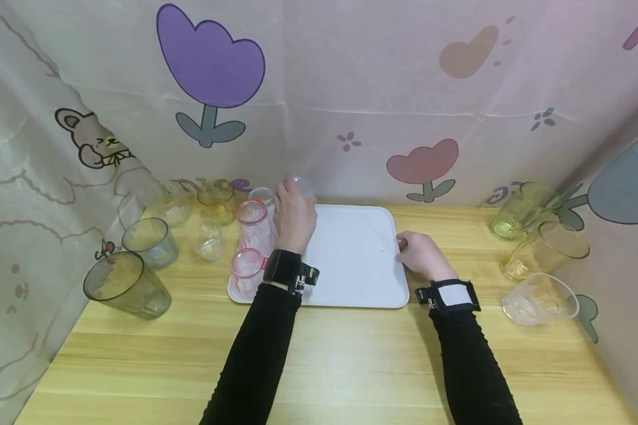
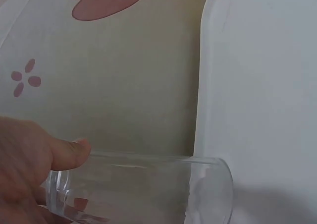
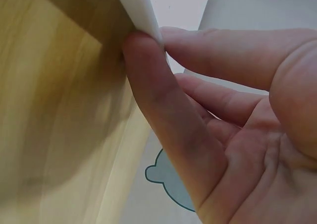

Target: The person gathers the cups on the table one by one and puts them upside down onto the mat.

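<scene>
My left hand point(image 1: 293, 215) grips a clear glass point(image 1: 300, 186) over the far left part of the white tray point(image 1: 358, 260). In the left wrist view the thumb point(image 2: 64, 152) lies on that clear glass point(image 2: 148, 187), beside the tray's edge point(image 2: 203, 85). Two pink glasses point(image 1: 255, 227) point(image 1: 246, 268) and a small clear one point(image 1: 260, 195) stand on the tray's left side. My right hand point(image 1: 420, 254) pinches the tray's right rim; the right wrist view shows fingers point(image 3: 163, 105) on both sides of the tray rim point(image 3: 141, 11).
Left of the tray stand several glasses: two grey ones point(image 1: 124, 283) point(image 1: 150, 241), a clear one point(image 1: 207, 236), a yellow one point(image 1: 216, 199). At the right lie a green glass point(image 1: 521, 209), an amber one point(image 1: 544, 248) and a clear one point(image 1: 539, 298). Curtain walls enclose the wooden table point(image 1: 324, 366).
</scene>
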Demonstrator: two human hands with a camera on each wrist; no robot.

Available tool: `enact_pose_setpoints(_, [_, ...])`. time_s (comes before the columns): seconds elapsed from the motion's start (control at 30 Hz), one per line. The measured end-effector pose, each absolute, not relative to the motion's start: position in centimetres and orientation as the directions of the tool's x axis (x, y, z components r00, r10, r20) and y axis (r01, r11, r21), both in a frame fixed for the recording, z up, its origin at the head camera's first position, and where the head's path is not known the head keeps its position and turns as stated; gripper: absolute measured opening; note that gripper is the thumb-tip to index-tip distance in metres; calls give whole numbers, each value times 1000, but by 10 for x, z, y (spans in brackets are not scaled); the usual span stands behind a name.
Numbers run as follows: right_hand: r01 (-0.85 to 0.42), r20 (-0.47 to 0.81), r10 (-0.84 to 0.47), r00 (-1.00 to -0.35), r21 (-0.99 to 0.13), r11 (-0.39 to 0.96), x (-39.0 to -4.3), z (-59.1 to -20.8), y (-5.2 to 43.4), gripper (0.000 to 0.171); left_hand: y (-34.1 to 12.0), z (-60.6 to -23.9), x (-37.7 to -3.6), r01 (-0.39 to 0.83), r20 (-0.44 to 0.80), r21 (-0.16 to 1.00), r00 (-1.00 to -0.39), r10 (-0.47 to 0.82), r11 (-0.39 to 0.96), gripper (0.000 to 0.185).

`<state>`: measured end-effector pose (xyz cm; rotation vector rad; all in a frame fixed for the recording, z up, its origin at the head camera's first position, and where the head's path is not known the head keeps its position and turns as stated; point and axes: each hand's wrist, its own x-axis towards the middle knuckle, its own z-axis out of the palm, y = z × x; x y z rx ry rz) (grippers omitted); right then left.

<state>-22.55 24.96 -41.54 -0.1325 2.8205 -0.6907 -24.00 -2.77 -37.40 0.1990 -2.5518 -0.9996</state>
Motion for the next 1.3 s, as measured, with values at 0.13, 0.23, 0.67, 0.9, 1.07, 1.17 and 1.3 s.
enact_pose_setpoints(0.13, [-25,-210,-139,-968,-467,884,-225,-415,249,54,-28,-373,-245,-6,280,696,-919,-278,718,73])
enact_pose_setpoints(0.23, [-25,-214,-144,-966,-476,879,-225,-414,247,54,-30,-373,-247,-19,259,716,-921,-290,698,72])
enact_pose_setpoints(0.67, [-28,-221,-155,-963,-488,872,-222,-415,241,55,-35,-372,-249,-42,227,747,-922,-314,663,68])
enact_pose_setpoints(0.9, [-37,-215,-164,-963,-495,868,-222,-416,241,55,-35,-365,-245,-42,229,734,-925,-304,678,75])
enact_pose_setpoints(1.07, [-45,-213,-170,-962,-492,870,-223,-415,244,53,-31,-351,-232,47,278,754,-926,-254,655,77])
enact_pose_setpoints(1.17, [-51,-216,-176,-961,-483,874,-223,-415,246,51,-28,-341,-219,141,348,757,-914,-211,638,74])
enact_pose_setpoints(1.3, [-65,-202,-179,-963,-470,880,-223,-414,249,49,-31,-326,-200,296,458,747,-878,-138,595,68])
